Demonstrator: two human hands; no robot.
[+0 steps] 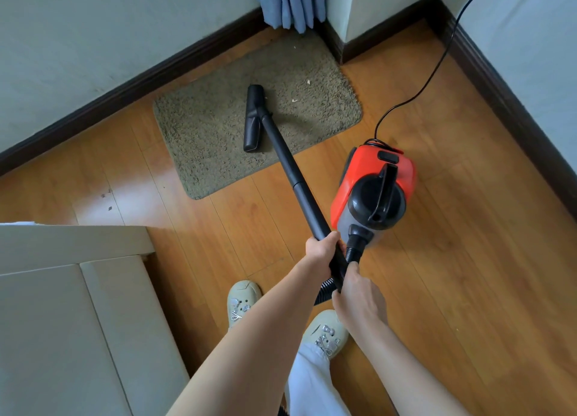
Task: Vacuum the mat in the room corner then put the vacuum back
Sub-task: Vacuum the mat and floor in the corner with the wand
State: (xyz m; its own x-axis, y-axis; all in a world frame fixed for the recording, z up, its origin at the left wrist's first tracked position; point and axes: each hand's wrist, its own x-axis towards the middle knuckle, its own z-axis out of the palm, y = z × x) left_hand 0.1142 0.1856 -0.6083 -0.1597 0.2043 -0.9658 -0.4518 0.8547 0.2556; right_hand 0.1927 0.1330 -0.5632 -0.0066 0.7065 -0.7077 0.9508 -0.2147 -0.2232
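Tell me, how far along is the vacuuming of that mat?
Underway. The vacuum is out and its cord trails off toward the wall. The left hand and right hand grip the black wand, whose nozzle rests on the mat. Pale crumbs on the mat's right side remain. Putting the vacuum back is left.

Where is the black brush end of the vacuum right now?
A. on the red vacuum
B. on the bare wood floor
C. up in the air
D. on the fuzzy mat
D: the black floor head lies on the shaggy mat, left of its middle, while both hands grip the wand.
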